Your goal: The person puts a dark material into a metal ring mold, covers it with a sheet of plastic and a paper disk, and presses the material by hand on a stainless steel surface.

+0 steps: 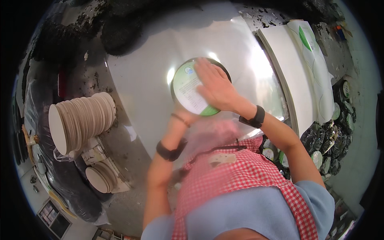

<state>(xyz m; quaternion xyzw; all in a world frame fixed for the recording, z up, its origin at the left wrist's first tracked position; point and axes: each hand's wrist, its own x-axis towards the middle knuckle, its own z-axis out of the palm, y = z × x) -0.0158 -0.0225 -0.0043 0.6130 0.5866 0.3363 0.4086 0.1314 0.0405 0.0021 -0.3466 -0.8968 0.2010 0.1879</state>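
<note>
A round dark cake with a white-and-green printed round label (191, 90) on its face lies on a large white sheet (160, 68) in front of me. My right hand (214, 86) lies flat on top of it, palm down, fingers spread toward the far rim. My left hand (185, 118) reaches under the near edge of the disc and is mostly hidden beneath it; only the wrist with a thin bracelet shows. Both forearms wear dark bands.
A leaning stack of pale round cardboard discs (80, 120) sits at the left, a smaller stack (100, 178) below it. A pile of white printed sheets (300, 72) lies at the right. Several dark wrapped round cakes (332, 136) are heaped at the far right.
</note>
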